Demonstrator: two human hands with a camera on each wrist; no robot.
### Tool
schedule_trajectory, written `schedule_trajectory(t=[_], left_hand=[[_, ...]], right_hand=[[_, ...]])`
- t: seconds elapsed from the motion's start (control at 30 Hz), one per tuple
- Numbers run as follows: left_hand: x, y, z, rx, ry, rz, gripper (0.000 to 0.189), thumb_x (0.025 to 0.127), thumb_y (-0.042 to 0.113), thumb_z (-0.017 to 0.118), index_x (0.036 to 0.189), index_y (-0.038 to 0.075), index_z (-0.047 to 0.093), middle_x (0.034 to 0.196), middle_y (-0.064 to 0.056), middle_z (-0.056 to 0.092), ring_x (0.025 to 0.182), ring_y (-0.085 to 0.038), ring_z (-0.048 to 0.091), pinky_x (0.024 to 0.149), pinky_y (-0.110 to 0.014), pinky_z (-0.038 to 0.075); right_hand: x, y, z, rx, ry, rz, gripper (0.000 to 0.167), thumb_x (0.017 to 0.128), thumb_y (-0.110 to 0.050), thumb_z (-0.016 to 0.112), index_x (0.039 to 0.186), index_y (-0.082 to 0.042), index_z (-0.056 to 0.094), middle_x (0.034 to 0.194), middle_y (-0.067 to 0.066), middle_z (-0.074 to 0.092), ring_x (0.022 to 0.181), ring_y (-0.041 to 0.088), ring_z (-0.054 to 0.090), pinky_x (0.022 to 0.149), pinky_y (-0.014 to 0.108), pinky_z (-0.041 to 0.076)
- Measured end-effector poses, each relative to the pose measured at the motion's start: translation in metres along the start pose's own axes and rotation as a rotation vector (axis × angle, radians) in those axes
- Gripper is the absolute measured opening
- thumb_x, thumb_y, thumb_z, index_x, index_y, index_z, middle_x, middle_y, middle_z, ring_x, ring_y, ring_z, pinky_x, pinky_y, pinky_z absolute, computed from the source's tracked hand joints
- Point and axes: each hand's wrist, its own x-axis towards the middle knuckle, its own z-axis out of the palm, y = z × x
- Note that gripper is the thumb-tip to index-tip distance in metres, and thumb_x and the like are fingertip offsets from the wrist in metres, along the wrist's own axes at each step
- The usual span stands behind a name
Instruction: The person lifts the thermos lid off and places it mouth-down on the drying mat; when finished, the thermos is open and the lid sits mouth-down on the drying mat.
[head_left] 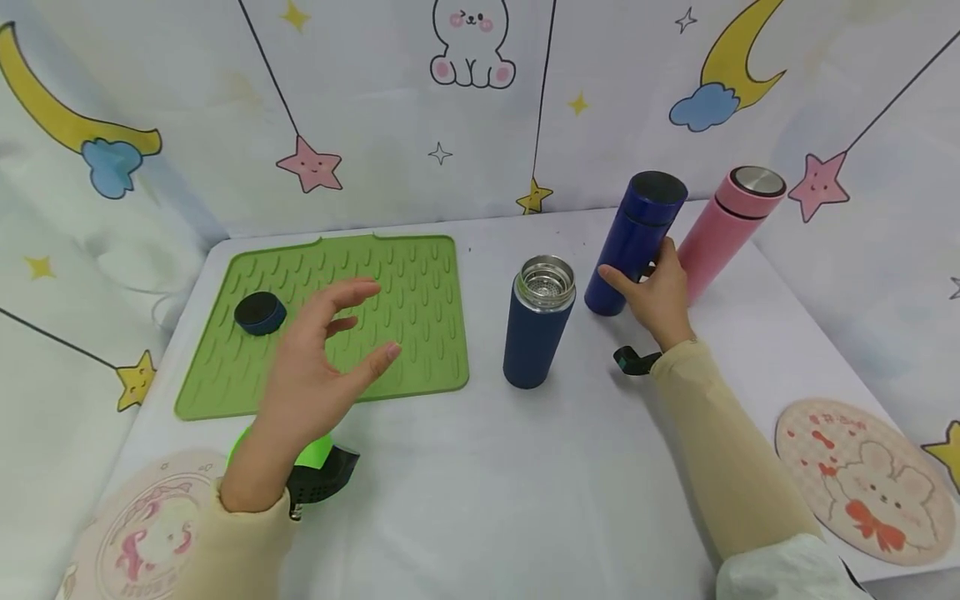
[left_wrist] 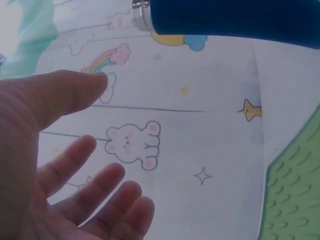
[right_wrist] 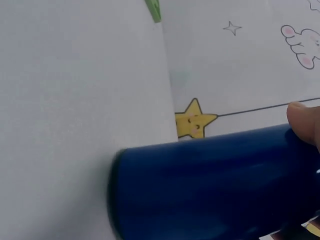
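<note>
I saw the right hand (head_left: 662, 292) grip the blue bottle (head_left: 626, 237) round its body, long axis roughly upright; whether its base touched the table (head_left: 457, 500) I couldn't tell. The open-topped navy bottle (head_left: 534, 342) stood upright between the hands, just left of the right thumb and farther off to the right of the left hand (head_left: 311, 367), whose fingers were apart, holding nothing. The pink bottle (head_left: 720, 229) stood close beyond the right fingers, crowding that side. Behind the left fingers lay the green mat (head_left: 423, 333), a dark cap (head_left: 259, 314) on it to their left.
</note>
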Motion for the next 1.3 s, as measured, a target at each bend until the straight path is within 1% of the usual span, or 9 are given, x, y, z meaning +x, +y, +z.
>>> schedule_trajectory(t=[0.23, 0.33, 0.53, 0.7, 0.77, 0.93, 1.1, 1.2, 1.3], left_hand=[[-0.002, 0.002, 0.009, -0.041, -0.034, -0.022, 0.063, 0.086, 0.005, 0.083, 0.144, 0.012, 0.057, 0.145, -0.004, 0.06, 0.132, -0.014, 0.056, 0.107, -0.018, 0.047], [-0.004, 0.002, 0.011, -0.055, -0.057, -0.039, 0.062, 0.087, 0.006, 0.083, 0.144, 0.011, 0.057, 0.144, -0.003, 0.061, 0.132, -0.015, 0.057, 0.107, -0.018, 0.048], [-0.008, 0.006, 0.018, -0.104, -0.109, -0.08, 0.057, 0.089, 0.008, 0.081, 0.141, 0.012, 0.058, 0.141, 0.002, 0.063, 0.128, -0.013, 0.059, 0.105, -0.022, 0.051], [-0.013, 0.018, 0.024, -0.213, -0.16, -0.023, 0.058, 0.087, 0.002, 0.081, 0.139, 0.009, 0.058, 0.14, -0.002, 0.064, 0.129, -0.016, 0.06, 0.105, -0.024, 0.053], [-0.015, 0.026, 0.028, -0.274, -0.202, 0.018, 0.059, 0.086, 0.0, 0.081, 0.139, 0.009, 0.058, 0.141, -0.004, 0.064, 0.13, -0.017, 0.06, 0.105, -0.026, 0.053], [-0.014, 0.048, 0.039, -0.436, -0.321, 0.149, 0.063, 0.087, 0.003, 0.08, 0.143, 0.01, 0.055, 0.143, -0.006, 0.063, 0.129, -0.019, 0.06, 0.104, -0.036, 0.055], [0.0, 0.065, 0.047, -0.619, -0.418, 0.265, 0.069, 0.095, 0.034, 0.074, 0.152, 0.007, 0.046, 0.151, -0.012, 0.056, 0.135, -0.027, 0.057, 0.107, -0.042, 0.053], [0.009, 0.068, 0.051, -0.688, -0.479, 0.295, 0.073, 0.096, 0.046, 0.07, 0.15, 0.003, 0.046, 0.149, -0.015, 0.058, 0.137, -0.028, 0.057, 0.112, -0.044, 0.05], [0.012, 0.067, 0.053, -0.728, -0.527, 0.292, 0.065, 0.096, 0.038, 0.073, 0.145, 0.0, 0.052, 0.142, -0.018, 0.063, 0.135, -0.027, 0.06, 0.115, -0.044, 0.048]], right_hand=[[-0.032, -0.011, -0.015, 0.039, -0.02, -0.007, 0.094, 0.087, -0.052, 0.081, 0.159, -0.017, 0.031, 0.156, 0.013, 0.052, 0.136, 0.032, 0.056, 0.113, 0.05, 0.048], [-0.051, -0.013, -0.023, 0.029, -0.024, -0.033, 0.089, 0.09, -0.046, 0.08, 0.159, -0.018, 0.033, 0.153, 0.013, 0.055, 0.128, 0.027, 0.06, 0.103, 0.035, 0.052], [-0.091, -0.01, -0.031, 0.065, -0.077, -0.159, 0.08, 0.089, -0.02, 0.083, 0.155, -0.012, 0.04, 0.14, 0.005, 0.061, 0.108, -0.002, 0.062, 0.085, 0.008, 0.049], [-0.123, -0.014, -0.03, 0.162, -0.197, -0.325, 0.08, 0.075, 0.003, 0.086, 0.147, -0.005, 0.051, 0.126, -0.02, 0.065, 0.105, -0.005, 0.068, 0.089, 0.01, 0.054], [-0.136, -0.018, -0.027, 0.201, -0.253, -0.405, 0.085, 0.067, 0.008, 0.088, 0.144, -0.003, 0.053, 0.125, -0.022, 0.067, 0.107, -0.003, 0.069, 0.091, 0.012, 0.055], [-0.162, -0.032, -0.01, 0.308, -0.432, -0.548, 0.096, 0.059, -0.005, 0.097, 0.143, -0.001, 0.051, 0.128, -0.01, 0.071, 0.113, 0.005, 0.07, 0.103, 0.017, 0.051], [-0.174, -0.049, 0.017, 0.316, -0.588, -0.637, 0.101, 0.065, -0.034, 0.099, 0.146, -0.005, 0.046, 0.134, 0.004, 0.066, 0.121, 0.011, 0.062, 0.112, 0.024, 0.045], [-0.174, -0.056, 0.034, 0.304, -0.658, -0.701, 0.095, 0.069, -0.037, 0.096, 0.146, -0.009, 0.047, 0.135, 0.006, 0.063, 0.122, 0.013, 0.059, 0.112, 0.028, 0.047], [-0.171, -0.06, 0.046, 0.319, -0.713, -0.745, 0.087, 0.071, -0.033, 0.094, 0.143, -0.011, 0.05, 0.132, 0.006, 0.066, 0.121, 0.014, 0.061, 0.111, 0.031, 0.05]])
